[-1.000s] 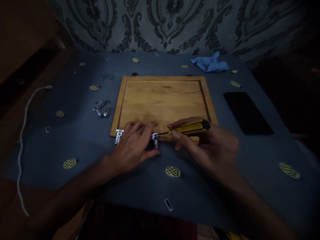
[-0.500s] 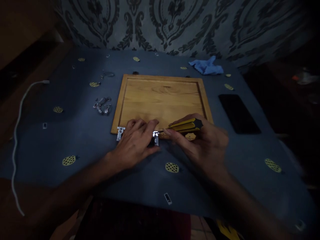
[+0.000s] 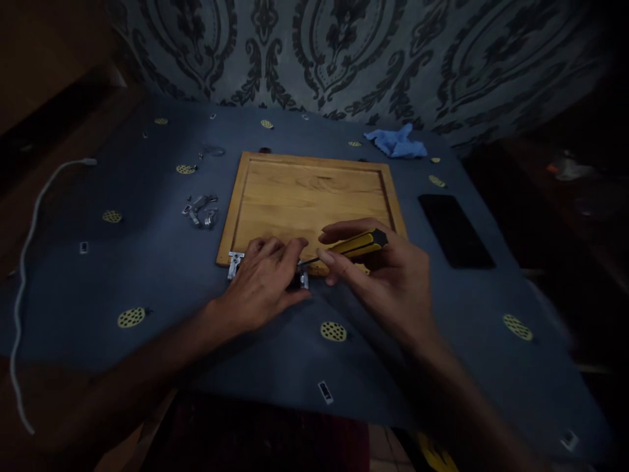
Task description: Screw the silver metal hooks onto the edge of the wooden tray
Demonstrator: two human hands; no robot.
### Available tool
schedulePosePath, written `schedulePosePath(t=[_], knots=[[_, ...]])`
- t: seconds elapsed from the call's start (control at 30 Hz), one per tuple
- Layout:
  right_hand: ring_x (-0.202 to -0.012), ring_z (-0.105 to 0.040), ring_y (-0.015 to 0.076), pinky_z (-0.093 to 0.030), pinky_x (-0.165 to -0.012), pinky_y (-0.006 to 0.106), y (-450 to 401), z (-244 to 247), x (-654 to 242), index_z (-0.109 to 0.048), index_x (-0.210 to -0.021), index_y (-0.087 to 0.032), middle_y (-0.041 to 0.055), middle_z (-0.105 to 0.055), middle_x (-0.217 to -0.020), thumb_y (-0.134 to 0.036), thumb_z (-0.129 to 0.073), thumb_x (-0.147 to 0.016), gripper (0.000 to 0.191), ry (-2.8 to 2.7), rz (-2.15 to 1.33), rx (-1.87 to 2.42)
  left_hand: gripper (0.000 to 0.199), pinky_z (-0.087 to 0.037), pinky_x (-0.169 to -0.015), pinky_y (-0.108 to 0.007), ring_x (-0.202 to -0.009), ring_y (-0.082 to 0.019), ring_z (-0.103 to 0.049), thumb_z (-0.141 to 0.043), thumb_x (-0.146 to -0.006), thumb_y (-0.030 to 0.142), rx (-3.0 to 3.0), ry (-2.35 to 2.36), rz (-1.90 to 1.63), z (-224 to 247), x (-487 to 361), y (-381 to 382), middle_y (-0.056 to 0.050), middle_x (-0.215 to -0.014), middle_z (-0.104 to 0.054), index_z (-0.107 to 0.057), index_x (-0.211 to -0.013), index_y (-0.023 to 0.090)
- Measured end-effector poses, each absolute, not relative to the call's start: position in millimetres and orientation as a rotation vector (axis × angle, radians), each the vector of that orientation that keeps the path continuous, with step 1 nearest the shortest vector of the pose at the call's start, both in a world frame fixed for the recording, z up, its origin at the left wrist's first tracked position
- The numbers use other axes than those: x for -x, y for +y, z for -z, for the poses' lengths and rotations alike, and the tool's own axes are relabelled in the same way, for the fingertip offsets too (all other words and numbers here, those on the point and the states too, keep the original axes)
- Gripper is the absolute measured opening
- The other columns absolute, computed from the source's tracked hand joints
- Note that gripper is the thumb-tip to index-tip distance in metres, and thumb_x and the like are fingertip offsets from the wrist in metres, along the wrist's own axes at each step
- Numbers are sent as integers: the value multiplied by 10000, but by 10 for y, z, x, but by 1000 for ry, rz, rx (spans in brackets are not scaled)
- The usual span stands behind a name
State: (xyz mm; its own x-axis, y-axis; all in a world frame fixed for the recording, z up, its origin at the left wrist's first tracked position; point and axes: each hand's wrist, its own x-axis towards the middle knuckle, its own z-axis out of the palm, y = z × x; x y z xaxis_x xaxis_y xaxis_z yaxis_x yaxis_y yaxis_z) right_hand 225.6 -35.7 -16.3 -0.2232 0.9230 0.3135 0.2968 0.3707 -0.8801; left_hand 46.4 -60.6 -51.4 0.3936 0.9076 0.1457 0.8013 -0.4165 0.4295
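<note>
A framed wooden panel (image 3: 314, 196) lies flat on the blue patterned cloth. At its near left corner is a metal hinge (image 3: 234, 263). My left hand (image 3: 265, 278) rests over the near edge, fingers bent over the wood and thumb apart, beside a second hinge (image 3: 304, 278) that it partly covers. Between the fingers and thumb of my right hand (image 3: 388, 282) is a yellow and black screwdriver (image 3: 356, 245). Its shaft points left and its tip meets the second hinge; the exact contact point is too dark to make out.
Several loose metal hinge parts (image 3: 200, 211) lie left of the panel. A black phone (image 3: 456, 231) is to the right, a blue rag (image 3: 397, 141) at the back right. A white cable (image 3: 30, 262) runs down the left side. The patterned wall stands behind.
The view has shifted slightly. My right hand's fingers have loosened and spread a little around the screwdriver, and the bright shine on the second hinge has faded. My left hand keeps its place.
</note>
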Motion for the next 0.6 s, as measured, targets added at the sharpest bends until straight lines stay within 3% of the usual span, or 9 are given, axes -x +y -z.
schedulePosePath(t=[0.23,0.6], knots=[[-581,-684,91,-610,-603,235,-406,183,-2313,-726,-1057,-263,-8,-763,-964,-333,-712,-931,145,-1608,-1018,1022,662,-443,-1002,-461,-1158,-311,-610,-833,-838,320,-2357,1474,-542,505,-459,-609,-92,-1150,-724,-434,-1344,170],[-490,-653,85,-528,-493,229,-398,201,-2289,-728,-873,-248,-39,-746,-831,-250,-784,-868,56,-1674,-809,1050,681,-454,-1001,-436,-1154,-301,-615,-844,-827,324,-2340,1489,-565,524,-457,-623,-76,-1154,-700,-434,-1355,192]])
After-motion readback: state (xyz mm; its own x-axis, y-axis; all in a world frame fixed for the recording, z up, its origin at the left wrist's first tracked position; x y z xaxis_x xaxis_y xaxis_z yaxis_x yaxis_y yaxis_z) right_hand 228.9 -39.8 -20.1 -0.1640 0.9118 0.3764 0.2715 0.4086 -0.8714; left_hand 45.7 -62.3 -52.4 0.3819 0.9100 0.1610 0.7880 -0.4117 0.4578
